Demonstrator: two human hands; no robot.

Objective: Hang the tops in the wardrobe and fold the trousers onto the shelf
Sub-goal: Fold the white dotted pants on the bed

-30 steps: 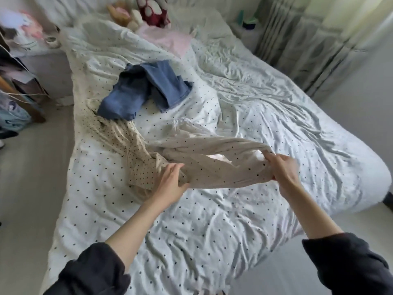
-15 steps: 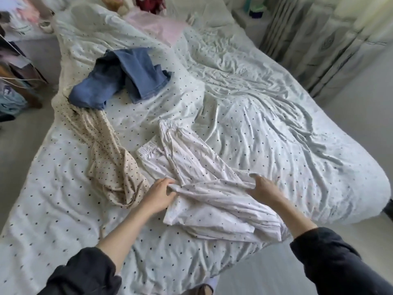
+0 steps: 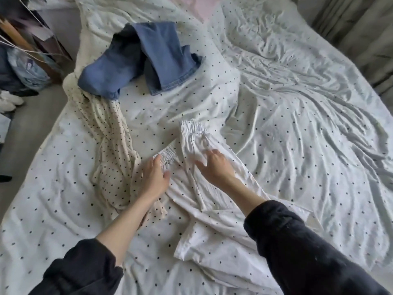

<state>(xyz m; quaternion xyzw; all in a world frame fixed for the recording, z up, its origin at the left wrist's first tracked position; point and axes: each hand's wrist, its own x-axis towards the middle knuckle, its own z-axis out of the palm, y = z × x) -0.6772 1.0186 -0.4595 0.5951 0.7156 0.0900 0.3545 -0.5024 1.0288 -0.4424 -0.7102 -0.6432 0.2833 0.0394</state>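
White trousers now laid flat

The white trousers (image 3: 204,188), lifted a second ago, lie at 6 o'clock; left hand (image 3: 154,177) and right hand (image 3: 215,169) press them with spread fingers, ready for folding.

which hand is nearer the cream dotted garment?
Left. The left hand rests on the white trousers' waistband, right beside the cream dotted garment. The right hand lies flat on the trousers, farther to the right.

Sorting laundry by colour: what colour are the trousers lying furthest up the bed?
Blue denim. The jeans show clearly in the head view.
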